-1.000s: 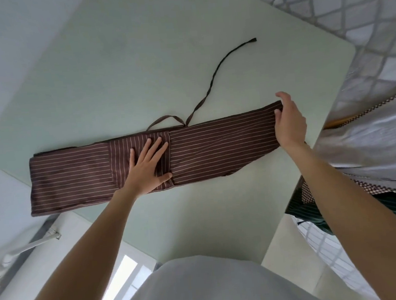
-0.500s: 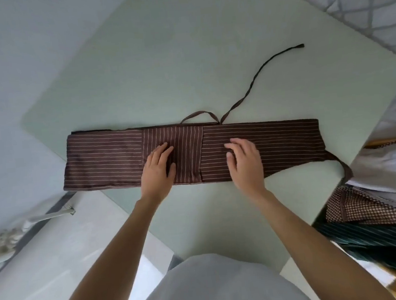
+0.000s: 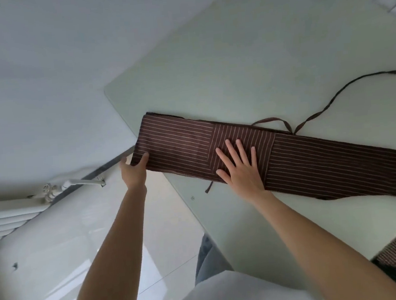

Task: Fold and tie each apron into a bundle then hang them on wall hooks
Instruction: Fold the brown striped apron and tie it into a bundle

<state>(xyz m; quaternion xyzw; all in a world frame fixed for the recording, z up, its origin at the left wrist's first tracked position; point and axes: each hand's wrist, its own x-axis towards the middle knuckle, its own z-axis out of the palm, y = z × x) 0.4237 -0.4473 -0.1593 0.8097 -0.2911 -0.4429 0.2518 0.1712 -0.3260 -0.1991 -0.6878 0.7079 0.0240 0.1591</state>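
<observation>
- The apron (image 3: pixel 288 156) is lying on the table (image 3: pixel 243 50), folded into one long brown strip with thin pale stripes. Its left end is hanging a little over the table's left edge.
- The left hand (image 3: pixel 133 172) is holding that left end. Its thumb is lying on top of the cloth, and the other fingers are hiding under it, so I cannot tell how they are bending.
- The right hand (image 3: pixel 240 167) is pressing flat on the middle of the strip, with its fingers (image 3: pixel 230 151) straight and spread, gripping nothing.
- The cloth is looking soft, light and floppy, so it is probably needing a flat hand to keep the folds from sliding.
- A good place to hold is probably the end or a folded edge.
- A long strap (image 3: pixel 340 94) is trailing on the far side, good for tying later.
</observation>
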